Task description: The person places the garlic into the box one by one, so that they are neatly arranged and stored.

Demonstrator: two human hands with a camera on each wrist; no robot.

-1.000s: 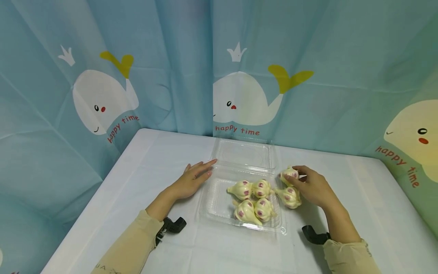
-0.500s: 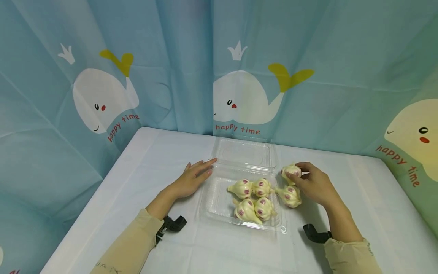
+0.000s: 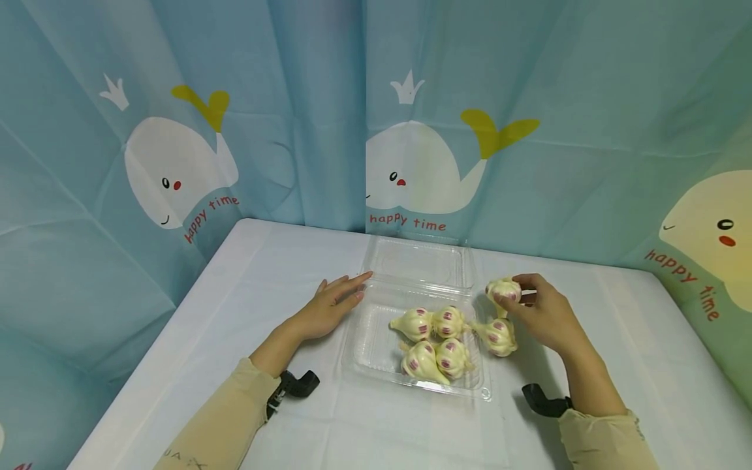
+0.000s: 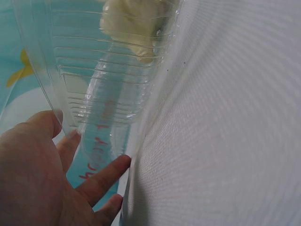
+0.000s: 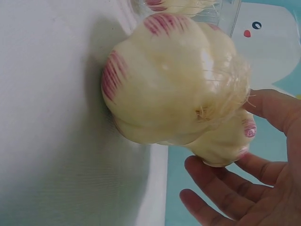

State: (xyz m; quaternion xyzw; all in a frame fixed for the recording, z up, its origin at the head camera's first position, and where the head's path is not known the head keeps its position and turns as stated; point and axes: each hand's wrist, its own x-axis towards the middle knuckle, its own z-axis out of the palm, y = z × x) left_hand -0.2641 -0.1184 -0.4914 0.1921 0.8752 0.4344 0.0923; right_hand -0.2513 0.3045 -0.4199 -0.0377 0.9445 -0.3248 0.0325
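My right hand (image 3: 543, 313) pinches a cream garlic bulb (image 3: 503, 290) with purple streaks between thumb and fingers, just right of a clear plastic clamshell box (image 3: 367, 339). A second garlic bulb (image 3: 498, 337) lies beside the box's right rim, its stem pointing over the rim; it fills much of the right wrist view, partly covering the held bulb (image 5: 223, 141). Several garlic bulbs (image 3: 416, 324) sit in the right part of the box. My left hand (image 3: 323, 312) has its fingers extended, and its thumb and index fingertips touch the box's left corner, seen close in the left wrist view.
The box's hinged lid (image 3: 420, 264) lies folded back toward the curtain (image 3: 329, 117), which hangs along the far edge of the white table (image 3: 282, 261). Black wrist mounts (image 3: 543, 401) stick out under both forearms.
My right hand has shifted slightly away and to the right with the garlic bulb, which has turned so its stem points toward the lower bulb. The left hand stays put.
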